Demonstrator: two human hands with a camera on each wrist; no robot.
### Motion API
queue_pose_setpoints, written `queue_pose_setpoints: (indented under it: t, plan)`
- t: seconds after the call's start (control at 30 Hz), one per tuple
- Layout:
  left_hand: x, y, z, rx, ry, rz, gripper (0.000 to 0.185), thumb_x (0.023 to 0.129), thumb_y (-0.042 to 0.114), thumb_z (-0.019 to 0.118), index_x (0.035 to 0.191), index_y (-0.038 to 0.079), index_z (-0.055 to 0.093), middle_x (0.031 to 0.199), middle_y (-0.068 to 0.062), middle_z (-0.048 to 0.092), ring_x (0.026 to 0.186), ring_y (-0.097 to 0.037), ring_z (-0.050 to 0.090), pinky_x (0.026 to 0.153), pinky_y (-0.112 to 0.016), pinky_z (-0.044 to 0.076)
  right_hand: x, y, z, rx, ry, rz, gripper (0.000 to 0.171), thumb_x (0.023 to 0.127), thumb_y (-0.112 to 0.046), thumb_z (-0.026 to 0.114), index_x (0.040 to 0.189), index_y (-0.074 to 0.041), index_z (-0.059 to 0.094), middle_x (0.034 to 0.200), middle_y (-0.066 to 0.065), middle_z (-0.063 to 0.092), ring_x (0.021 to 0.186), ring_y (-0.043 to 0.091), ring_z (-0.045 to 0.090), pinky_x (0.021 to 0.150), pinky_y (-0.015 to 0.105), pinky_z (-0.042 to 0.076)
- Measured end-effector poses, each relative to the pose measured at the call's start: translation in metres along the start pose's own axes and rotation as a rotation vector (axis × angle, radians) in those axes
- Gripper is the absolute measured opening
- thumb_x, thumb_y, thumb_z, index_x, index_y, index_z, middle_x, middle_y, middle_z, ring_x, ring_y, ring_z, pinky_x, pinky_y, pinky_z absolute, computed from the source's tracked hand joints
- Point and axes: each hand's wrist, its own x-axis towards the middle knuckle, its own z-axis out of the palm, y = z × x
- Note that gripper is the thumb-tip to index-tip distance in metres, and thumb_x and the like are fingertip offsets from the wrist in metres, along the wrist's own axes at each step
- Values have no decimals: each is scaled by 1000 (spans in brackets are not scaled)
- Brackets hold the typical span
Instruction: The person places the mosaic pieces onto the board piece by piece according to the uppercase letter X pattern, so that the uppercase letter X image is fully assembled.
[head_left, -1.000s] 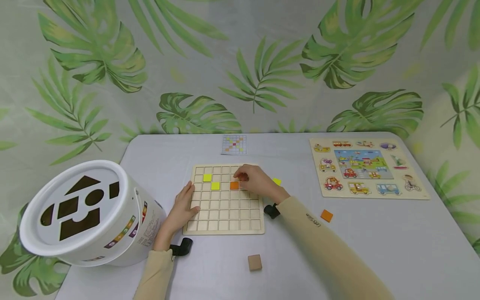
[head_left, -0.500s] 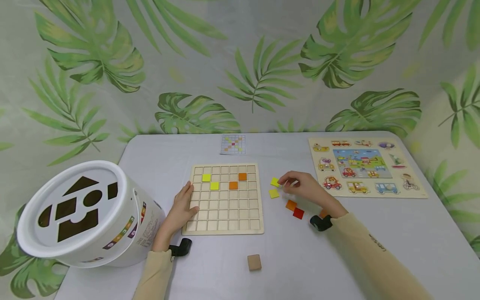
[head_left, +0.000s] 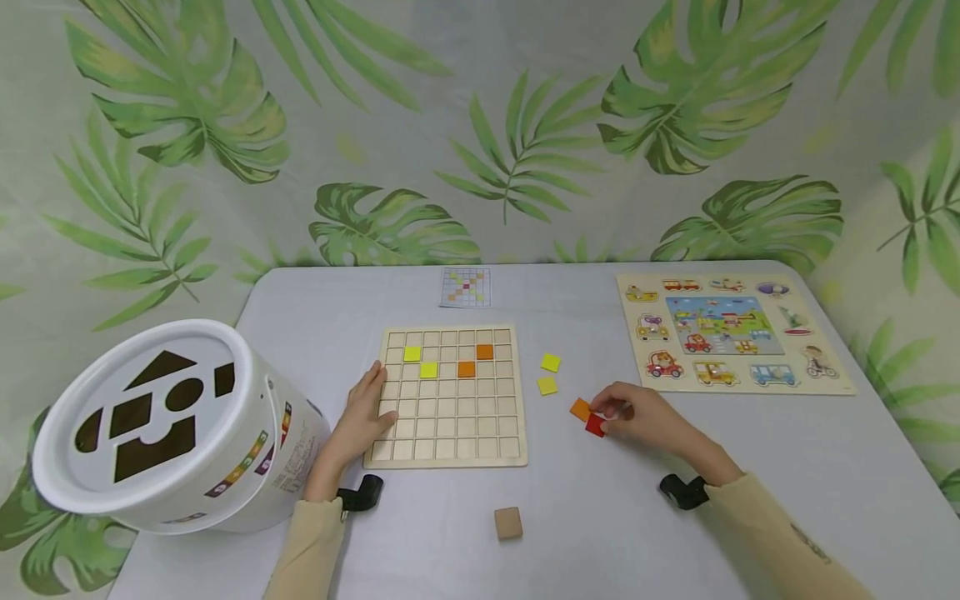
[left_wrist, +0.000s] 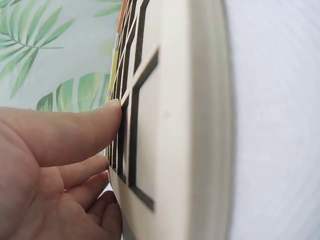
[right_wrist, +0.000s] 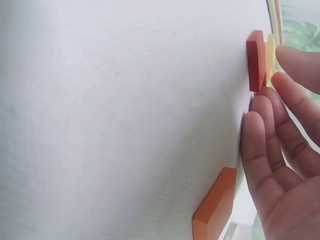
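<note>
My left hand (head_left: 363, 414) holds the left side of a wooden grid board (head_left: 521, 408), its thumb (left_wrist: 95, 131) over the top and the fingers along the edge. Two yellow tiles (head_left: 412, 354) and two orange tiles (head_left: 484, 352) sit in the board's cells. To the right of the board, my right hand (head_left: 645, 418) has its thumb and fingertips right at a red tile (head_left: 595, 426). In the right wrist view its fingers (right_wrist: 254, 145) are spread and loosely bent. An orange tile (head_left: 580, 409) adjoins the red one. Two yellow tiles (head_left: 551, 362) lie farther back.
A patterned card (head_left: 466, 287) lies behind the board. A vehicle picture puzzle (head_left: 637, 358) is at the back right. A white bucket (head_left: 258, 433) with a shape-hole lid stands left, a wooden block (head_left: 508, 523) in front. Another orange tile (right_wrist: 215, 205) shows in the right wrist view.
My right hand has left the board, where a second orange tile now shows, passed by the yellow tiles, and come to the red tile. The left hand stays in place.
</note>
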Motion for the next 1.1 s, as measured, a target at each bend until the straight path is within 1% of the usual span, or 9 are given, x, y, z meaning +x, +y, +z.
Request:
queue_pose_setpoints:
  t: [0.13, 0.2, 0.33, 0.47, 0.6, 0.73, 0.83, 0.93, 1.1]
  plan:
    - [-1, 0, 0, 6, 3, 7, 71, 80, -6, 58, 138, -11, 18, 148, -18, 4, 133, -34, 0, 104, -53, 7, -3, -2, 4, -33, -5, -18, 31, 71, -10, 75, 98, -11, 60, 89, -3, 55, 80, 15, 49, 67, 23, 46]
    - [0, 0, 0, 6, 4, 7, 71, 80, -7, 58, 138, -11, 18, 148, -18, 4, 133, -34, 0, 104, -52, 7, -3, -4, 7, -60, -4, -38, 33, 70, -8, 75, 98, -10, 58, 89, -3, 53, 79, 15, 48, 67, 23, 46]
    - [0, 0, 0, 5, 5, 9, 71, 80, -6, 58, 138, -11, 18, 148, -18, 5, 133, -35, 1, 104, -52, 7, -3, -7, 7, -111, 3, -76, 33, 69, -4, 75, 96, -9, 56, 87, -2, 53, 78, 15, 47, 67, 24, 46]
    - [0, 1, 0, 5, 2, 12, 71, 80, -6, 58, 138, -11, 18, 148, -19, 5, 133, -35, 1, 104, -53, 8, -2, -8, 3, -114, -1, -62, 30, 70, -6, 74, 95, -12, 57, 85, -4, 53, 77, 14, 48, 66, 23, 46]
    - [0, 1, 0, 1, 0, 9, 71, 80, -6, 59, 138, -11, 18, 148, -18, 4, 133, -35, 1, 104, -53, 8, 2, -13, 0, -76, 36, -89, 29, 71, -4, 71, 96, -12, 58, 86, -4, 53, 79, 14, 50, 68, 25, 48]
    - [-1, 1, -1, 0, 0, 10, 72, 80, -6, 59, 138, -11, 17, 148, -19, 4, 133, -35, 1, 103, -53, 8, 13, -28, 2, -44, 73, -139, 29, 73, -3, 70, 99, -10, 59, 90, -3, 54, 81, 16, 50, 72, 30, 49]
    - [-1, 2, -1, 0, 0, 12, 71, 80, -6, 59, 138, -11, 17, 148, -19, 4, 133, -35, 1, 103, -53, 8, 24, -40, 6, -15, 85, -172, 29, 73, -2, 70, 99, -8, 60, 92, -1, 55, 81, 18, 51, 72, 33, 49]
    - [-1, 2, -1, -2, 1, 13, 71, 80, -6, 58, 138, -12, 18, 148, -19, 5, 133, -35, 1, 103, -53, 8, 38, -51, 13, -3, 89, -198, 28, 73, -2, 69, 99, -8, 60, 93, -2, 56, 81, 18, 52, 70, 32, 49]
    - [1, 1, 0, 15, 7, 14, 70, 80, -6, 58, 137, -12, 18, 147, -21, 6, 132, -37, 2, 104, -53, 7, 65, -71, 26, 4, 73, -256, 28, 74, -2, 69, 100, -8, 61, 94, -2, 57, 83, 19, 52, 72, 34, 49]
